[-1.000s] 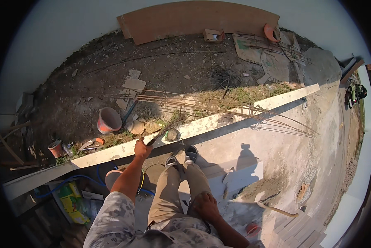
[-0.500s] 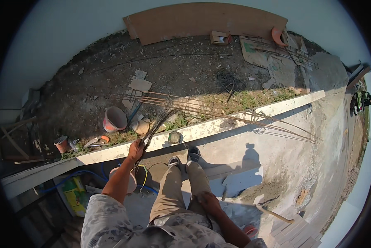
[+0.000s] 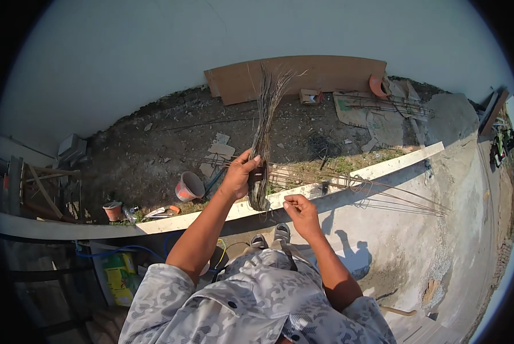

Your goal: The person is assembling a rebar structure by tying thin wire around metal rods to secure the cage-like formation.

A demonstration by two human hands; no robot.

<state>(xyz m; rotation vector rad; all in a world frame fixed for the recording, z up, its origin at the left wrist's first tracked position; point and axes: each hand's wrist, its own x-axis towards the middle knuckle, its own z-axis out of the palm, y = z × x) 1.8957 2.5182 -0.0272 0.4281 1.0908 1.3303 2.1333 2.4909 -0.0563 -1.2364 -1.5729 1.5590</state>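
Note:
A bundle of thin dark tie wire [image 3: 262, 135] stands nearly upright in front of me. Its loose ends fan out at the top, and its lower end is bent round into a loop. My left hand [image 3: 239, 176] is closed round the lower half of the bundle, thumb across the front. Just right of the looped end, my right hand [image 3: 303, 215] is raised with thumb and fingertips pressed together. Whether a strand lies in that pinch is too small to tell.
A long pale beam [image 3: 394, 163] crosses before my feet, with thin steel rods [image 3: 409, 198] lying over it. Beyond it are a bucket [image 3: 189, 186], a smaller orange pot [image 3: 113, 211] and a tangle of dark wire [image 3: 324, 143]. A brown board [image 3: 337, 71] leans against the wall.
My left hand has lifted the wire bundle up and to the right, turning it upright. The right hand has come up from my thigh to beside the bundle's looped end.

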